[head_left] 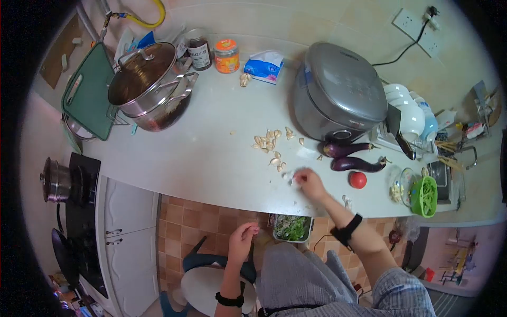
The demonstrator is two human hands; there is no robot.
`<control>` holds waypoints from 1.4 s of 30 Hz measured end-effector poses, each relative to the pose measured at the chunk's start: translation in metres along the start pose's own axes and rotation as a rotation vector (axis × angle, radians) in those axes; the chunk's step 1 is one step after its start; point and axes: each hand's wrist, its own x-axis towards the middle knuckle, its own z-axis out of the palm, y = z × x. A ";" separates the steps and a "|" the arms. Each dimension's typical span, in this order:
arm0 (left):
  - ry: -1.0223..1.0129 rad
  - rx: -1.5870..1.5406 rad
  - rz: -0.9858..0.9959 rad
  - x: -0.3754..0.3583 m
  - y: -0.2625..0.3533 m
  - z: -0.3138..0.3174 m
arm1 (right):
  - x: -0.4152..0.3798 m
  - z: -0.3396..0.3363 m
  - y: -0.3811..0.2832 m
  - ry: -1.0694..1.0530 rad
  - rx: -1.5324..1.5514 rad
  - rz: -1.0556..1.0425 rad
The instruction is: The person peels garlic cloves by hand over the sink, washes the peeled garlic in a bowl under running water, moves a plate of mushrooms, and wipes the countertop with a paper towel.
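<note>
Over the front part of the counter, my right hand (312,185) has its fingers closed at a scrap of white garlic skin (288,177), which shows at the fingertips. Just behind it lie loose garlic cloves (268,140), still in their skins. My left hand (243,239) hangs in front of the counter edge with its fingers bent together; whatever they may hold is hidden. More pale skins (347,202) lie near the edge, right of my right forearm. Two eggplants (359,164) and a tomato (358,180) rest to the right of my right hand.
A grey rice cooker (343,90) stands at the back. At right are a glass bowl (407,182), a green basket (424,198) and a knife (405,145). A steamer pot (153,108) is at left. Below the edge sits a bin (292,228) of greens, near a stool (211,290).
</note>
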 end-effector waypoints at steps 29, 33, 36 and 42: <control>0.005 -0.012 -0.057 -0.001 -0.039 -0.009 | 0.026 0.010 -0.024 -0.146 -0.088 -0.360; -0.020 0.021 -0.056 0.000 -0.038 -0.005 | 0.032 0.016 -0.032 -0.193 0.021 -0.225; -0.022 0.055 -0.062 -0.001 -0.032 -0.005 | 0.067 0.052 -0.046 -0.007 0.048 -0.274; 0.024 0.045 -0.101 -0.013 -0.030 -0.014 | 0.102 0.078 -0.054 0.348 0.030 -0.207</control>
